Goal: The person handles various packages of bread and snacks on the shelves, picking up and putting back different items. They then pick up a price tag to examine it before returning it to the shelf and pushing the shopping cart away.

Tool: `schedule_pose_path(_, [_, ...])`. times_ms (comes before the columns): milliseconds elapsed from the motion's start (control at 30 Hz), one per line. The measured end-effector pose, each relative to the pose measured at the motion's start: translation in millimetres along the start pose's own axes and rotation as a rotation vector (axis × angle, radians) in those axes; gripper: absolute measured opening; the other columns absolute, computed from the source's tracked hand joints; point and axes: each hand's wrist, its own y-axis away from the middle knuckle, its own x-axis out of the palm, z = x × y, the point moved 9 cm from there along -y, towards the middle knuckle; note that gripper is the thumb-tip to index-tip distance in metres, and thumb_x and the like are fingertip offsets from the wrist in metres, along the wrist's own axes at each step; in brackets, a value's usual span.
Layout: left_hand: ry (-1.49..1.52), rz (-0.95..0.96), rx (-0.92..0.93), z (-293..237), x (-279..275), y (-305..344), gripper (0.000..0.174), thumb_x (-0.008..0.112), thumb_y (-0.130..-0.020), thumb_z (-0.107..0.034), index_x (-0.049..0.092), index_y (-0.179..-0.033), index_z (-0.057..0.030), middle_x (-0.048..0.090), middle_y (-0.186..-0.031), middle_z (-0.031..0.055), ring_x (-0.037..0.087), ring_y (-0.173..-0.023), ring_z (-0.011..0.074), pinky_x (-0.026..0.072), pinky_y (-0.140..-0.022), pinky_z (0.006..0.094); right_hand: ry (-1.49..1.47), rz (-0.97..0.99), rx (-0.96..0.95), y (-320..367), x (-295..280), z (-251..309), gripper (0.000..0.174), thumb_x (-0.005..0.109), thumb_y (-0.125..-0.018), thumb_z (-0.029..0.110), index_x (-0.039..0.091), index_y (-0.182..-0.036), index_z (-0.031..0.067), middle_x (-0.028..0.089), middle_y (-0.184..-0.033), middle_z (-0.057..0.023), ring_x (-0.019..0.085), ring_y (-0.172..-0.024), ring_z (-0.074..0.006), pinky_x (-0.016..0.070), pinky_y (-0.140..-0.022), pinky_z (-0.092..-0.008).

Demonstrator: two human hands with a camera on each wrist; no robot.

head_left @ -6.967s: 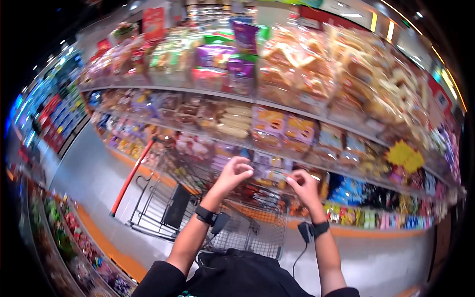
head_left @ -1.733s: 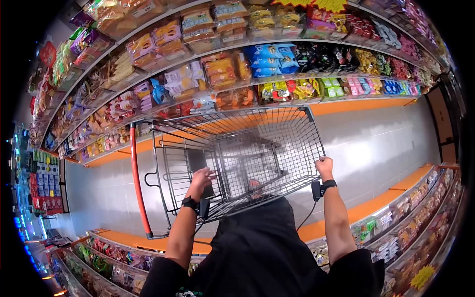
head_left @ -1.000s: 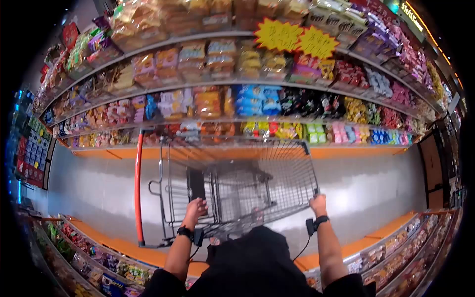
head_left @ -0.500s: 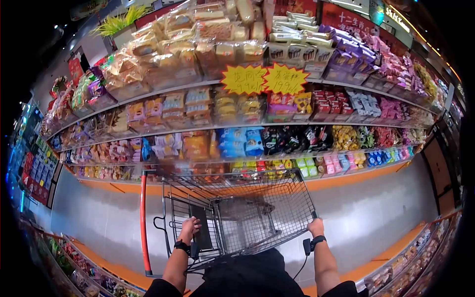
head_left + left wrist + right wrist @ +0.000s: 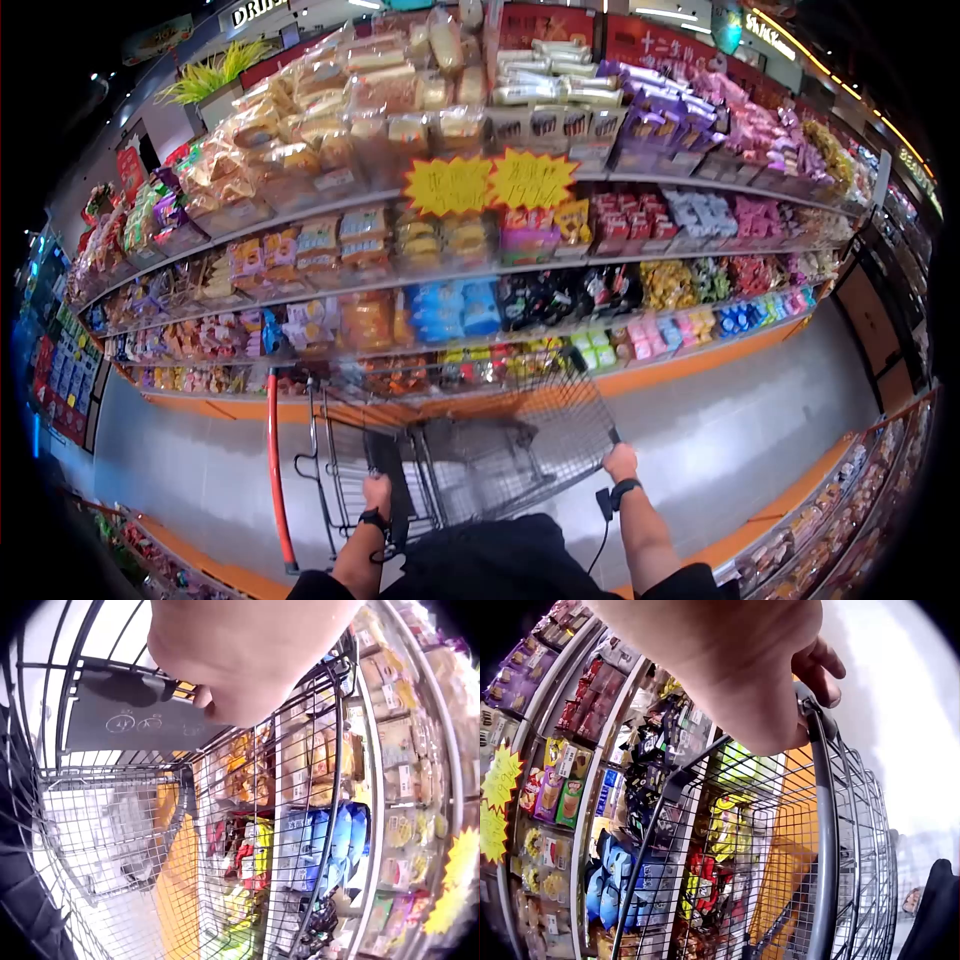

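A wire shopping cart [image 5: 520, 462] with a red handle bar [image 5: 277, 470] stands sideways before me. My left hand [image 5: 376, 492] is at the dark seat panel [image 5: 127, 727] near the handle end, its fingers curled over the top of the frame there; most of them are hidden behind the back of the hand in the left wrist view. At the front end, my right hand [image 5: 620, 462] grips the grey corner of the rim, with the fingers bent round it in the right wrist view. No goods show in the basket.
Shelves of packaged bread and snacks run along the cart's far side, with blue packets [image 5: 455, 310] and yellow star-shaped price signs [image 5: 535, 182]. Another shelf row [image 5: 830, 520] stands behind me at right. Grey floor [image 5: 740, 410] lies between.
Seven seconds ago both hands were raised apart from the cart. Since then the right hand has taken hold of the front corner, and the left has lowered onto the seat frame. The view has tilted up.
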Motion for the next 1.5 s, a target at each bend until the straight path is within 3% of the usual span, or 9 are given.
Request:
schedule_pose_path(33, [-0.009,0.053,0.002,-30.0,-9.5,28.3,0.024,0.062,-0.069,-0.015,0.068,-0.085,0.0029,0.067,-0.085,0.0225,0.066,-0.086,0.037,0.0493,-0.074,0.0417,0.01,-0.052,-0.043,-3.1,-4.3,0.3,0.03,0.064,-0.07,0.019,0.068,-0.093,-0.0005,0.066,-0.097,-0.0218,0.063,-0.094,-0.0368,0.0511,-0.085,-0.0419])
schedule_pose_path(67, [-0.03,-0.07,0.077,-14.0,-0.4,6.9,0.024,0.061,-0.07,-0.017,0.067,-0.079,0.0045,0.066,-0.077,0.0193,0.065,-0.074,0.027,0.0477,-0.066,0.0393,-0.003,-0.001,0.045,-8.2,-12.9,-0.1,0.029,0.065,-0.071,0.019,0.068,-0.093,-0.0001,0.065,-0.101,-0.0214,0.063,-0.097,-0.0354,0.0514,-0.084,-0.0411])
schedule_pose_path(167, [-0.022,-0.018,0.014,4.2,19.9,-20.6,0.025,0.063,-0.071,-0.018,0.066,-0.081,0.0052,0.065,-0.079,0.0202,0.064,-0.073,0.0272,0.0478,-0.065,0.0405,-0.006,0.076,0.128,1.0,-22.6,-0.1,0.029,0.065,-0.071,0.018,0.068,-0.094,0.0016,0.066,-0.101,-0.0194,0.064,-0.097,-0.0342,0.0519,-0.083,-0.0411])
schedule_pose_path(367, [0.377,0.343,-0.296,-43.0,22.7,5.7,0.036,0.062,-0.079,-0.018,0.058,-0.105,0.0069,0.062,-0.086,0.0182,0.061,-0.078,0.0277,0.0467,-0.066,0.0392,-0.01,0.09,0.122,-20.1,-24.3,11.9,0.03,0.064,-0.072,0.02,0.069,-0.096,0.004,0.067,-0.101,-0.0186,0.064,-0.098,-0.0337,0.0517,-0.084,-0.0406])
schedule_pose_path(433, [0.25,0.352,0.227,-83.1,-0.2,23.9,0.039,0.06,-0.083,-0.02,0.053,-0.11,0.0069,0.057,-0.096,0.0168,0.057,-0.088,0.0274,0.0456,-0.074,0.0373,-0.004,0.069,0.11,-27.2,-26.8,18.5,0.03,0.064,-0.072,0.021,0.069,-0.097,0.0041,0.067,-0.102,-0.0188,0.063,-0.099,-0.0332,0.0516,-0.084,-0.0401])
schedule_pose_path(500, [0.301,0.334,-0.021,-78.2,-3.3,17.9,0.048,0.063,-0.079,-0.028,0.051,-0.109,0.0071,0.055,-0.09,0.0137,0.053,-0.082,0.0277,0.0436,-0.072,0.0403,0.007,0.04,0.099,-26.6,-26.6,30.5,0.03,0.064,-0.073,0.021,0.069,-0.097,0.0042,0.066,-0.104,-0.0188,0.063,-0.1,-0.0327,0.0515,-0.084,-0.0396])
schedule_pose_path(567, [0.392,0.323,-0.281,-54.6,7.9,1.2,0.058,0.064,-0.08,-0.025,0.045,-0.123,0.0092,0.054,-0.117,0.0228,0.055,-0.103,0.0341,0.0449,-0.082,0.0428,-0.001,0.051,0.088,-23.5,-32.1,43.5,0.029,0.063,-0.073,0.019,0.069,-0.096,0.0027,0.066,-0.103,-0.0199,0.063,-0.1,-0.0337,0.0514,-0.085,-0.0398])
schedule_pose_path(733, [0.413,0.264,-0.278,-48.8,12.3,-12.9,0.043,0.062,-0.082,-0.024,0.056,-0.109,0.0087,0.063,-0.098,0.0186,0.062,-0.086,0.0262,0.0484,-0.074,0.035,0.051,0.061,0.034,-17.2,-38.1,55.5,0.027,0.065,-0.073,0.019,0.069,-0.093,0.0021,0.066,-0.102,-0.0198,0.063,-0.098,-0.0338,0.0521,-0.084,-0.0382])
schedule_pose_path(1500, [0.435,0.205,-0.176,-62.0,28.9,-74.1,0.022,0.062,-0.081,-0.013,0.062,-0.09,0.0077,0.063,-0.078,0.0123,0.06,-0.066,0.0234,0.0463,-0.057,0.0366,0.098,0.093,0.117,-56.2,-14.5,52.4,0.034,0.069,-0.07,0.026,0.069,-0.098,0.0073,0.066,-0.106,-0.0163,0.063,-0.102,-0.0299,0.0525,-0.084,-0.0369])
